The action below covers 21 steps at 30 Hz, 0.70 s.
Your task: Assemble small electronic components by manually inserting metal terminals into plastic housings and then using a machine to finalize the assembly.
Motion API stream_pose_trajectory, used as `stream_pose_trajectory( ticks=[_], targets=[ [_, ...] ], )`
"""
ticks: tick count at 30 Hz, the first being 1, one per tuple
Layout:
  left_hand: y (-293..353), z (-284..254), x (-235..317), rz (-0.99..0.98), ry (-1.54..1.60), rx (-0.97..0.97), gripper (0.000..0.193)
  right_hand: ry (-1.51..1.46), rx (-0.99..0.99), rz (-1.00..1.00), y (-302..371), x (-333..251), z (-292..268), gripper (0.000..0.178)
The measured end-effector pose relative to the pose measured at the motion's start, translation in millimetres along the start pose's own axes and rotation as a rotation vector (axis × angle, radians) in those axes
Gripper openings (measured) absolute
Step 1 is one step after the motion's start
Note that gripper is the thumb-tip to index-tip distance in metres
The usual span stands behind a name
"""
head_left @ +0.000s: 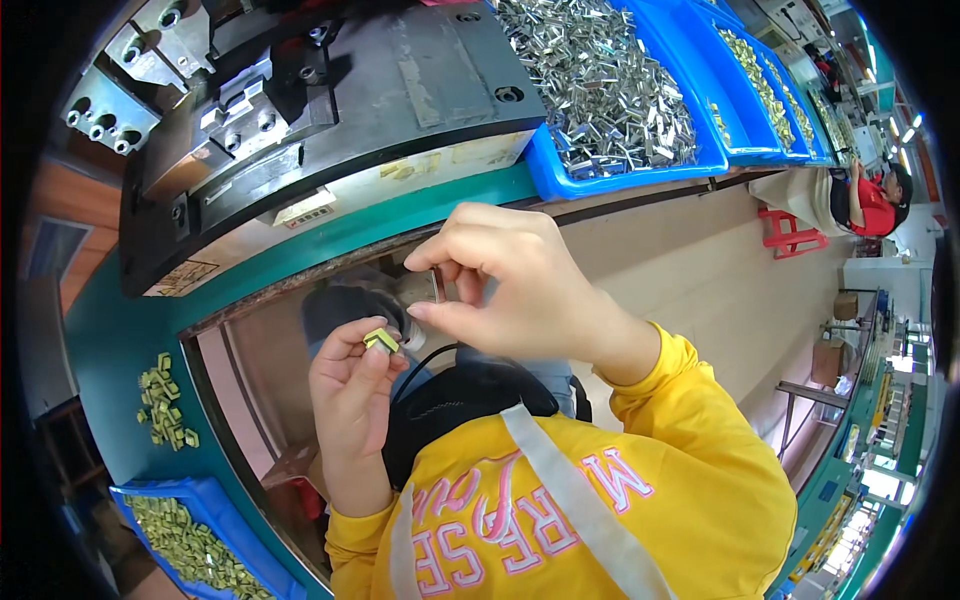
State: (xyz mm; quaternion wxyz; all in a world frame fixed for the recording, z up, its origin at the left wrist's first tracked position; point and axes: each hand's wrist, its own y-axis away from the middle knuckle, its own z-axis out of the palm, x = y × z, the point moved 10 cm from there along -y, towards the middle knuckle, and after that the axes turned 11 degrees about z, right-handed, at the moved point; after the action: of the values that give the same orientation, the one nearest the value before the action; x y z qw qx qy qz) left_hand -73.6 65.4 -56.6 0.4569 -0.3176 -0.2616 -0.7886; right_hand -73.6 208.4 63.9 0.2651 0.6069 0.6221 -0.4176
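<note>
The left grip [350, 390] is pinched, thumb against fingers, around a small yellow-green block [379, 337], which is raised above the lap, apart from the surface [115, 350]. A greyish part shows in this block, but I cannot tell if it is a separate insert. The right grip [515, 275] is nearly closed, and between its thumb and fingers there appears a thin metal piece [438, 285], standing almost upright. The two grips are near each other but do not touch.

In my judgement, the step in hand is the joining of one metal piece with one block, and the parts are not yet brought together. The next move would call for turning the block so that its opening faces the right grip, then lining up the metal piece and pushing it gently, without bending it.

More silver pieces [600, 90] fill the blue tray [640, 183] beyond the right grip. At the left, a loose pile of yellow-green blocks [165, 405] lies on the surface, just beside another blue tray [238, 525].
</note>
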Motion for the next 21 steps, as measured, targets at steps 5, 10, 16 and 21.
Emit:
stream_pose_trajectory(
  ticks=[5, 10, 16, 21],
  targets=[
    [2, 0, 3, 0.004, 0.006, 0.016, 0.024, -0.05, -0.004, -0.017, 2, 2, 3, 0.024],
    [1, 6, 5, 0.018, 0.01, 0.004, 0.024, -0.173, -0.014, -0.079, 9, 1, 5, 0.028],
    [2, 6, 2, 0.0, 0.034, 0.001, 0.024, -0.27, -0.019, -0.097, 14, 4, 10, 0.03],
    [3, 5, 3, 0.003, 0.064, 0.002, 0.025, -0.337, -0.056, -0.081, 15, 8, 18, 0.032]
  ],
)
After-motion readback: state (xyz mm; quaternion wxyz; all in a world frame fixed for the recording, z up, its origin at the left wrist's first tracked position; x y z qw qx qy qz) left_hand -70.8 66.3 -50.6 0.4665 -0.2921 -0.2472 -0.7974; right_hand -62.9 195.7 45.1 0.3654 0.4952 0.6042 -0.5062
